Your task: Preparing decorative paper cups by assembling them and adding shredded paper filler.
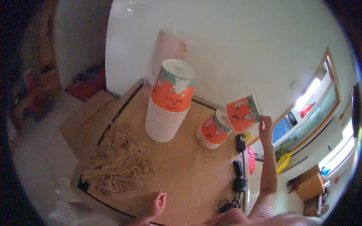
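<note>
My right hand [266,130] is raised above the right side of the wooden table [188,169] and holds an orange paper cup [243,113] by its rim, tilted on its side. Just left of it stands a short stack of upside-down orange cups [214,131]. A taller stack of upside-down orange cups [169,101] rises at the table's middle back. My left hand [158,203] rests near the table's front edge with fingers loosely curled, holding nothing. A heap of straw-coloured paper shreds [117,162] lies to its left.
A tall wrapped sleeve of pale cups [169,51] leans on the white wall behind the stacks. Black chargers and cables [238,177] and a pink object [250,158] lie along the table's right edge. Flat cardboard [86,113] lies to the left.
</note>
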The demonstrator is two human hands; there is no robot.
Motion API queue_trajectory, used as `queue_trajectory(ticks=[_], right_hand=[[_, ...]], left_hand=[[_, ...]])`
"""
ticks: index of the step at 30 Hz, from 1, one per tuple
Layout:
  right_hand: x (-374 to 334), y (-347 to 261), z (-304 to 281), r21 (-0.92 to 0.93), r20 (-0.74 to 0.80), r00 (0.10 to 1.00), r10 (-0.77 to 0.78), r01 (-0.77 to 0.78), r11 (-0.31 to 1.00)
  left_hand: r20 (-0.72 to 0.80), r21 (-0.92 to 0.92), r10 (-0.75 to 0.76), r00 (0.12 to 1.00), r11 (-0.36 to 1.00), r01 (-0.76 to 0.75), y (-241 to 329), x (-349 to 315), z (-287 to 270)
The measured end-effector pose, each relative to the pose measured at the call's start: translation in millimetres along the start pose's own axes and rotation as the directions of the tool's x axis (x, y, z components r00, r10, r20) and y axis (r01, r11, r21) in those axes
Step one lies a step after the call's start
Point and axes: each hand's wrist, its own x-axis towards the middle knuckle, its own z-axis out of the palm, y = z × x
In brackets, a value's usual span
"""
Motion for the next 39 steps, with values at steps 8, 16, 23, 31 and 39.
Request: queue_trajectory(ticks=[8,16,23,31,39], right_hand=[[3,-26,19,-0.004,0.079,0.996,-0.047,0.048,0.999],[1,-29,38,-0.008,0.128,0.984,-0.121,0.123,0.992],[-5,-30,49,0.022,0.169,0.981,-0.098,0.096,0.995],[-8,-33,62,0.008,0.188,0.967,-0.170,0.171,0.985],[-11,-41,69,0.084,0.272,0.952,-0.138,0.119,0.989]], left_hand=[[0.135,0.175,-0.027,0.991,0.985,0.004,33,12,-19],[0.113,0.167,-0.009,0.994,0.986,-0.010,7,3,-12],[0.217,0.212,-0.005,0.976,0.976,-0.042,53,28,-33],[0.232,0.209,-0.010,0.973,0.977,-0.039,41,26,-30],[0.258,0.213,-0.046,0.965,0.977,-0.010,48,28,-35]])
